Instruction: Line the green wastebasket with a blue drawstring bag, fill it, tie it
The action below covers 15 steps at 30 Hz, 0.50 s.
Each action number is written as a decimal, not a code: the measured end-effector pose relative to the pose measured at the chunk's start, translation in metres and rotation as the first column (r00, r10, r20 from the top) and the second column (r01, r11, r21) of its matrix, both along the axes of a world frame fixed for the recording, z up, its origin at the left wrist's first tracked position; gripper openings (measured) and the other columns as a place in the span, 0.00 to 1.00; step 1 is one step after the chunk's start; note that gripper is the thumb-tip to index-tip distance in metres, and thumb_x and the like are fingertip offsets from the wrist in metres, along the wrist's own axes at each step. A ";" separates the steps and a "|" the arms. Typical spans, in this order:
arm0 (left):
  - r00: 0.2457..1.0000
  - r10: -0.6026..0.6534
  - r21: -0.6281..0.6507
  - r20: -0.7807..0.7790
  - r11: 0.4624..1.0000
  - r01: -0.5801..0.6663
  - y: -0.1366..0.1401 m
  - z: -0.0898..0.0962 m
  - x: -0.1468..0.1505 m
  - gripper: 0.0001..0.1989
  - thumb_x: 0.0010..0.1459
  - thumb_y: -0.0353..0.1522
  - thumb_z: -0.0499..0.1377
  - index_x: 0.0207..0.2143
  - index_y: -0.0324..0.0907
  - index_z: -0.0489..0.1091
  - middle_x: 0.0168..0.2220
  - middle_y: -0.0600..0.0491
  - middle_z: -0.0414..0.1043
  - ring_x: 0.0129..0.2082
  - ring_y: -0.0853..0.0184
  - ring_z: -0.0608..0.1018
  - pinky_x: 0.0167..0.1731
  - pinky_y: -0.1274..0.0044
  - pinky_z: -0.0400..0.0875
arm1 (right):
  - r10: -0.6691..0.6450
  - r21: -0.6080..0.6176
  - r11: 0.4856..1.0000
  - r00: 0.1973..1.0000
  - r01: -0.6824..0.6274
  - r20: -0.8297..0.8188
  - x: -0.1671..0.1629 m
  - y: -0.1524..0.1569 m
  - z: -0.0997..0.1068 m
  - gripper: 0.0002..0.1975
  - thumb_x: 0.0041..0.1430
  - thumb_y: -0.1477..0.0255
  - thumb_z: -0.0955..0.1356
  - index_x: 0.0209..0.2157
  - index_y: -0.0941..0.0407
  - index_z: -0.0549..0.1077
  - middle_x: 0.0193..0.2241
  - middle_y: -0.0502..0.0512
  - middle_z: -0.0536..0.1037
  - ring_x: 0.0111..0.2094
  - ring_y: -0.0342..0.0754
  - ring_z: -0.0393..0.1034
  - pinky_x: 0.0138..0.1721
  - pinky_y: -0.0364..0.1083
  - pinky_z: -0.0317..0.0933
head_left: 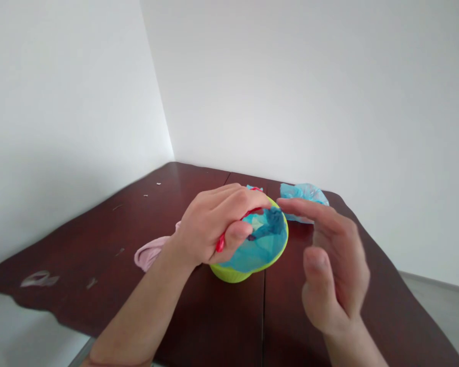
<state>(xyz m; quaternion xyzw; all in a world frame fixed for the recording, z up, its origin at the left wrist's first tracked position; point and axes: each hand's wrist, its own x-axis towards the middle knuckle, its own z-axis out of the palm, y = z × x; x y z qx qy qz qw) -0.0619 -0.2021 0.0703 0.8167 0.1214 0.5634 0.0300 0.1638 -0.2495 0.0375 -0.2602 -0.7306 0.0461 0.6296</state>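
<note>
A yellow-green bucket (231, 276) stands on the table, tipped a little toward me. It is lined with a translucent blue plastic bag (248, 255), and part of the bag is bunched darker near the far right rim. My left hand (222, 219) curls over the left side of the bucket's mouth, closed on a red drawstring (221, 243) that shows beside the thumb and under the fingers. My right hand (336, 260) is to the right of the bucket, fingers stretched out and thumb apart. Its index fingertip is at the rim; whether it touches cannot be seen.
Behind the right hand lies a crumpled light blue plastic bag (304, 192). A pink cloth (151, 252) is partly hidden by my left forearm. Small scraps (40, 279) dot the left of the dark wooden table (110, 244). White walls (290, 92) stand behind.
</note>
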 end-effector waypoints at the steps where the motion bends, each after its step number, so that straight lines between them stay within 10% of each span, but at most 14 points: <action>1: 1.000 -0.001 0.044 0.017 0.999 0.000 0.001 -0.001 0.001 0.26 0.86 0.49 0.49 0.58 0.46 0.83 0.49 0.44 0.89 0.49 0.57 0.90 0.53 0.66 0.84 | 0.041 -0.114 0.992 0.999 -0.044 -0.026 0.000 0.001 -0.001 0.22 0.82 0.63 0.68 0.71 0.50 0.77 0.57 0.62 0.85 0.55 0.59 0.82 0.54 0.58 0.79; 4: 0.998 -0.051 0.038 0.043 0.998 0.049 -0.002 -0.001 0.006 0.25 0.86 0.47 0.50 0.65 0.48 0.83 0.59 0.44 0.88 0.61 0.53 0.88 0.66 0.61 0.81 | 0.146 -0.368 0.913 0.983 -0.175 -0.108 0.000 0.003 0.000 0.18 0.85 0.62 0.68 0.68 0.48 0.80 0.42 0.53 0.86 0.39 0.49 0.80 0.38 0.46 0.76; 11: 0.995 -0.090 0.039 0.045 0.995 0.089 -0.005 -0.005 0.010 0.29 0.86 0.50 0.49 0.62 0.47 0.85 0.58 0.47 0.89 0.57 0.56 0.90 0.63 0.64 0.85 | 0.260 -0.515 0.822 0.965 -0.242 -0.038 0.004 -0.003 0.013 0.21 0.80 0.60 0.73 0.31 0.55 0.79 0.23 0.47 0.69 0.24 0.41 0.59 0.22 0.42 0.54; 15: 0.985 -0.154 -0.084 0.077 0.984 0.160 -0.001 -0.013 0.007 0.36 0.82 0.60 0.48 0.58 0.47 0.86 0.62 0.50 0.87 0.62 0.55 0.87 0.65 0.61 0.83 | 0.028 -0.282 0.959 1.000 -0.030 -0.013 0.003 -0.002 0.016 0.07 0.73 0.66 0.78 0.45 0.53 0.81 0.32 0.49 0.77 0.30 0.44 0.69 0.30 0.43 0.66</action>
